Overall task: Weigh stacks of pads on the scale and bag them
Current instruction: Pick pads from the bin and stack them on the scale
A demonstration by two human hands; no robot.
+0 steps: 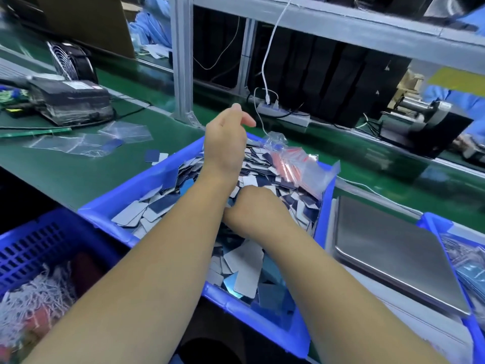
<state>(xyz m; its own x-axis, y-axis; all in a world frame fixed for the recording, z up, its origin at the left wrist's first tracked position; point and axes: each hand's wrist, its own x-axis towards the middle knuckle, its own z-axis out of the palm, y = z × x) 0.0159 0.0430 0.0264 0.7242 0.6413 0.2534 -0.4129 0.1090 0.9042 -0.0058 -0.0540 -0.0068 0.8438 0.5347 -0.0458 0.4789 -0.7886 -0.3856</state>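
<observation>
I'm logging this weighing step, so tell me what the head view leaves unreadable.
- Right hand: fingers are buried in the pads, so its grip cannot be told.
- Scale: only its steel platform shows; no display is in view.
- Right-hand bin: cut off by the frame edge, contents blurred.

Fan (70,60), power strip (283,114), blue basket (39,245)

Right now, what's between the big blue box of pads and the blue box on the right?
The scale, its bare metal platter holding nothing, sits between the blue bin of pads and the right-hand blue bin, seen in the head view.
</observation>
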